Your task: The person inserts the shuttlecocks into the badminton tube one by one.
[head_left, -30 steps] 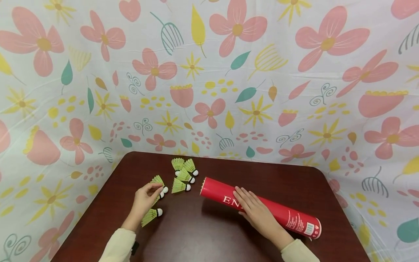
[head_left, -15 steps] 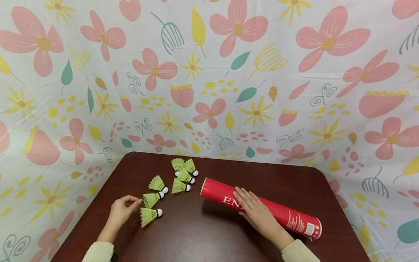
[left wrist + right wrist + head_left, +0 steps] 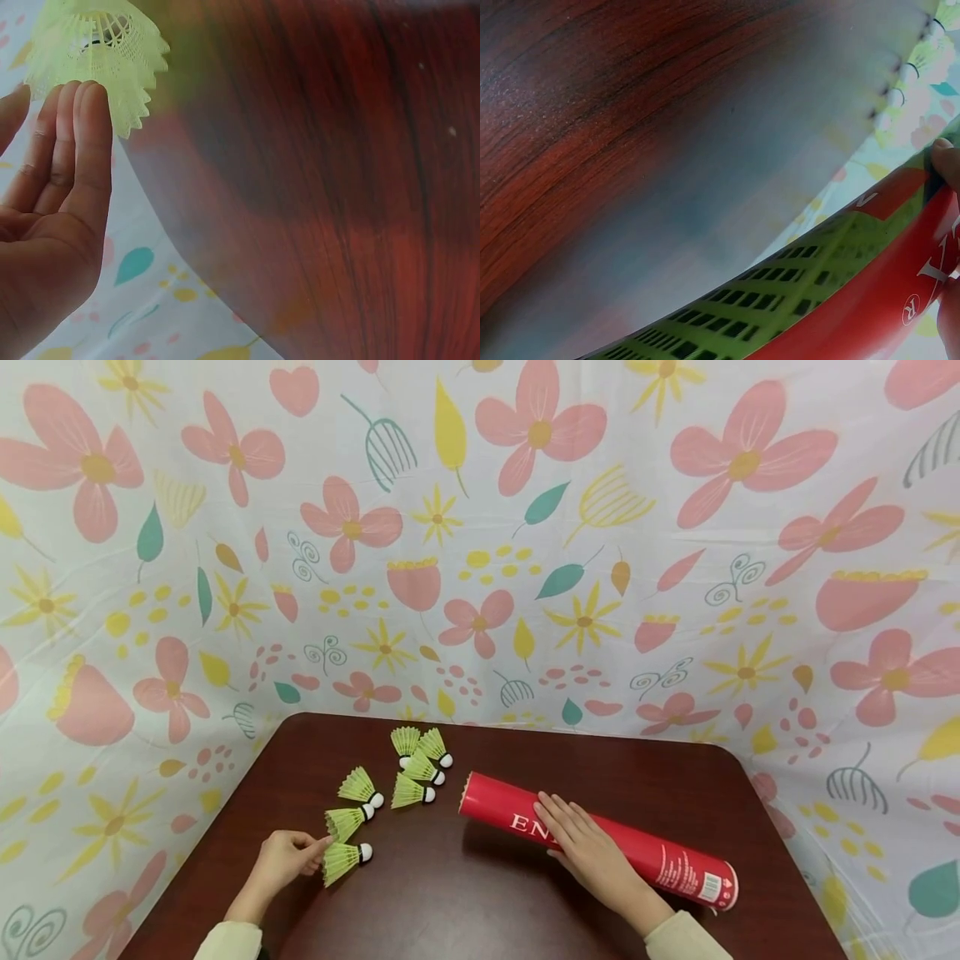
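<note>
My left hand point(image 3: 288, 860) is at the feathered end of the nearest yellow-green shuttlecock point(image 3: 342, 862) on the table's left side. In the left wrist view, straight fingers point(image 3: 91, 142) reach the skirt of a shuttlecock point(image 3: 127, 67), with the thumb apart from them; whether they touch it is unclear. Two more shuttlecocks, a middle one point(image 3: 347, 821) and a farther one point(image 3: 358, 787), lie just beyond. My right hand point(image 3: 588, 852) lies over a red shuttlecock tube point(image 3: 517, 808) and holds it, fingers across the top and thumb on the near side. The tube's left end faces the shuttlecocks.
Several other shuttlecocks lie in a cluster point(image 3: 420, 768) farther back, left of the tube's end. All rest on a dark brown table point(image 3: 420, 910) with rounded back corners. A flower-patterned cloth point(image 3: 480, 527) hangs behind and beside it.
My left hand has come away from the farther left shuttlecocks, leftward and toward me, then to the nearest one's skirt. My right hand and the tube have stayed put.
</note>
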### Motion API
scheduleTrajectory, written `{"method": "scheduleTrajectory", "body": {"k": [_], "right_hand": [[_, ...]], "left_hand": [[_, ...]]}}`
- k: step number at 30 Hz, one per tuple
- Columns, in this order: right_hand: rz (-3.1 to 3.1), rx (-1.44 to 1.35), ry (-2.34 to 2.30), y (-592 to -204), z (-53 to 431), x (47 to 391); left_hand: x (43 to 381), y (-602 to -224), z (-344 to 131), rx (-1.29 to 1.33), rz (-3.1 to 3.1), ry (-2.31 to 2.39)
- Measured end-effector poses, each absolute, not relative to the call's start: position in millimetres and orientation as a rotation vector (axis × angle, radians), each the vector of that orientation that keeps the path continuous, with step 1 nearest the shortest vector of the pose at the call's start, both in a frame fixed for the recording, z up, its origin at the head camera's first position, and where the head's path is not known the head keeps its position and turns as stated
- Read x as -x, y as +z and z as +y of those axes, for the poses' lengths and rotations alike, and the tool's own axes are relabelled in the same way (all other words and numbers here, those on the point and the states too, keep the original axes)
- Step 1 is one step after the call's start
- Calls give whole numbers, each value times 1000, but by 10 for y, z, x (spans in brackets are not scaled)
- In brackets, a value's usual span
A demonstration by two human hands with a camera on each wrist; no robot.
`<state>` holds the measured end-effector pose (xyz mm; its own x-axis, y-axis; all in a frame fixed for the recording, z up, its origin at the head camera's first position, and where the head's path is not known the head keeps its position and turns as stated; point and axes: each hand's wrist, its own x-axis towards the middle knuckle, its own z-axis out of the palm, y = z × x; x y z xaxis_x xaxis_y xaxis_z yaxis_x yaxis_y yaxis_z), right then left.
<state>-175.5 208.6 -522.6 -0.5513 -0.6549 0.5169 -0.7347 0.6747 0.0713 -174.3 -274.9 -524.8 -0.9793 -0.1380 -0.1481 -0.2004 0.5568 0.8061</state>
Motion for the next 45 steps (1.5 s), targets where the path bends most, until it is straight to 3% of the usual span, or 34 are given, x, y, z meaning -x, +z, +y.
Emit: {"method": "scheduleTrajectory", "body": {"k": [45], "right_hand": [[-2381, -1092, 256, -5224, 2066, 1709]], "left_hand": [[1868, -5116, -2508, 98, 2850, 1596]]}}
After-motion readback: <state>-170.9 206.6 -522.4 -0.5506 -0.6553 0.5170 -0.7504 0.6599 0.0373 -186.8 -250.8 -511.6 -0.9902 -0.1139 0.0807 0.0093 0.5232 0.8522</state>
